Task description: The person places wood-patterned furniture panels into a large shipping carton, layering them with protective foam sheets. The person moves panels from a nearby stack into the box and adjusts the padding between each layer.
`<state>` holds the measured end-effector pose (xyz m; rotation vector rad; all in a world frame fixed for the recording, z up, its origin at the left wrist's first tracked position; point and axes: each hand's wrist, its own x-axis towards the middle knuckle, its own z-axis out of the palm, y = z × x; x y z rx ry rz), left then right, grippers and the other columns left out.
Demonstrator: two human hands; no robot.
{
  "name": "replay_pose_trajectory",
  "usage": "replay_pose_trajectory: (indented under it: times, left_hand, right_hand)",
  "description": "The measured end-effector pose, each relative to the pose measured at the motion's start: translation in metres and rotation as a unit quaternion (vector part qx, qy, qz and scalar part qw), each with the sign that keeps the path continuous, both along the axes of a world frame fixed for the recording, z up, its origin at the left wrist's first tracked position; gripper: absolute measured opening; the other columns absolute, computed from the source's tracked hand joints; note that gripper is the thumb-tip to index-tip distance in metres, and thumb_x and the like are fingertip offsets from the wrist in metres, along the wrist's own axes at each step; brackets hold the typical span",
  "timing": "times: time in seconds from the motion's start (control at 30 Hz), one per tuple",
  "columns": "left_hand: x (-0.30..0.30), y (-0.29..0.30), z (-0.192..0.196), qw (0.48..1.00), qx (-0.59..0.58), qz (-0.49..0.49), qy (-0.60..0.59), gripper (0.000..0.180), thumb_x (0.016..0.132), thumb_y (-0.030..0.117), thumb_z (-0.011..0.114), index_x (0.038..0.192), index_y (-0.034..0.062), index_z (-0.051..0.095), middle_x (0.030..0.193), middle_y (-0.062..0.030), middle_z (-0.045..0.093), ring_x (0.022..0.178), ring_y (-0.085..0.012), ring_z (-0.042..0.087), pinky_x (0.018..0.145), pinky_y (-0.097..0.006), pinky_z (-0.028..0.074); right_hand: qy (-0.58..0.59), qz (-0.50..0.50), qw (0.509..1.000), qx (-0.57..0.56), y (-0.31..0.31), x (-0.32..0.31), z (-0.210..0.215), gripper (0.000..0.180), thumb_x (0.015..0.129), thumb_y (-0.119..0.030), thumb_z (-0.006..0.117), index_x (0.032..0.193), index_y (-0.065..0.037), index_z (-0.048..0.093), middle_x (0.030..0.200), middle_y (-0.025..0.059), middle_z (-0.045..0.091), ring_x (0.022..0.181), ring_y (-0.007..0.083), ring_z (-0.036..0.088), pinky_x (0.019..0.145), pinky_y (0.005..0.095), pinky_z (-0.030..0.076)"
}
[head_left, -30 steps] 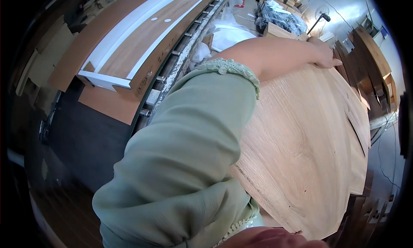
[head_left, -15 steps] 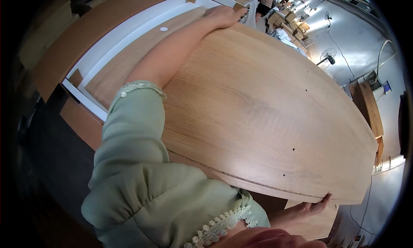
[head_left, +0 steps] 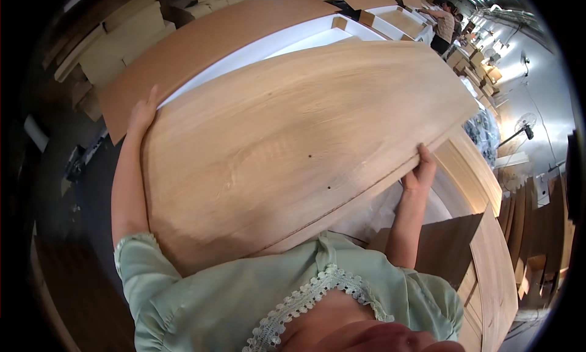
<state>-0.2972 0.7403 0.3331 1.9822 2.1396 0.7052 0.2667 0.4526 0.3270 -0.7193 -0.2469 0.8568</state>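
Note:
A large light wood-grain panel (head_left: 287, 126) with small dark holes is held in front of my body, its far side over an open carton with white foam lining (head_left: 244, 56). My left hand (head_left: 143, 112) grips the panel's left end, fingers along the edge beside the carton flap. On the near right edge, my right hand (head_left: 420, 171) holds on with its thumb or a finger over the top. The fingers under the panel are hidden.
A brown cardboard flap (head_left: 183, 47) spreads behind the carton. More wooden boards (head_left: 473, 169) stand at the right, near clear plastic wrap (head_left: 482, 132). Another person (head_left: 444, 28) works at the far right by a second foam-lined carton (head_left: 397, 22). A fan (head_left: 524, 126) stands near the wall.
The panel has shifted left and turned, now covering most of the carton's inside. My left hand has gone from the far edge to the left end; my right hand is further up the picture.

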Motion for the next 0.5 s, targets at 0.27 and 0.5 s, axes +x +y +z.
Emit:
replay_pose_trajectory:
  times: [0.27,0.5]
  left_hand:
    - [-0.079,-0.030,0.010,0.974,-0.063,0.219,0.011,0.091,0.079,0.072,0.021,0.106,-0.0061,0.058,0.108,-0.0300,0.054,0.110,-0.0407,0.047,0.093,-0.041,0.035]
    - [-0.035,0.006,0.046,0.968,-0.016,0.245,0.047,0.093,0.081,0.070,0.020,0.095,-0.0137,0.058,0.098,-0.0320,0.056,0.102,-0.0423,0.052,0.088,-0.041,0.038]
  right_hand:
    - [0.095,0.172,0.980,-0.022,0.192,-0.009,-0.034,0.043,0.086,-0.014,0.045,0.121,0.008,0.036,0.117,0.0231,0.049,0.107,0.0341,0.050,0.093,0.0436,0.042]
    - [0.133,0.206,0.967,-0.071,0.277,0.010,-0.056,0.039,0.086,-0.019,0.044,0.118,0.004,0.042,0.115,0.0184,0.052,0.105,0.0319,0.051,0.092,0.0448,0.041]
